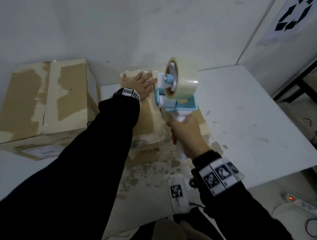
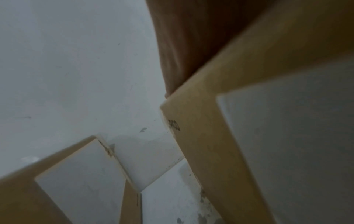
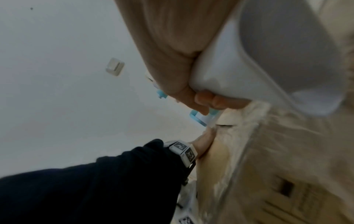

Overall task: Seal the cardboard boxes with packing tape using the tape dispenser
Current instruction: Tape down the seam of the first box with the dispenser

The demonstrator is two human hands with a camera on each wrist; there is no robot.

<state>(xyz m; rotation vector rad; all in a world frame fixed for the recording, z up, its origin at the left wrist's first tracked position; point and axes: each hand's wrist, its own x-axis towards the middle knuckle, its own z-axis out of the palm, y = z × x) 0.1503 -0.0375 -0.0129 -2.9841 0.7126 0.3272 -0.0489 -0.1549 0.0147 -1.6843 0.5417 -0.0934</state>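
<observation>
Head view: the near cardboard box (image 1: 150,120) sits on the white surface (image 1: 244,116), its top scuffed and patchy with old tape residue. The left hand (image 1: 141,84) lies flat on the far part of the box top, fingers straight and spread, pressing down and holding nothing. The right hand (image 1: 186,135) has its fingers curled tightly round the white handle of the tape dispenser (image 1: 176,93); that grip is fully closed on the handle. The dispenser's blue-and-white head is over the box top, just right of the left hand, with the clear tape roll (image 1: 182,77) standing above it. Whether the dispenser's front edge touches the cardboard cannot be told.

A second cardboard box (image 1: 42,105), larger and equally worn, stands to the left of the near box, close to the wall (image 1: 114,31).

Left wrist view: the palm rests along the box's upper edge (image 2: 210,98).

Right wrist view: the fingers (image 3: 203,100) wrap the handle (image 3: 258,60), with the left arm's dark sleeve (image 3: 95,181) reaching to the box beyond.
</observation>
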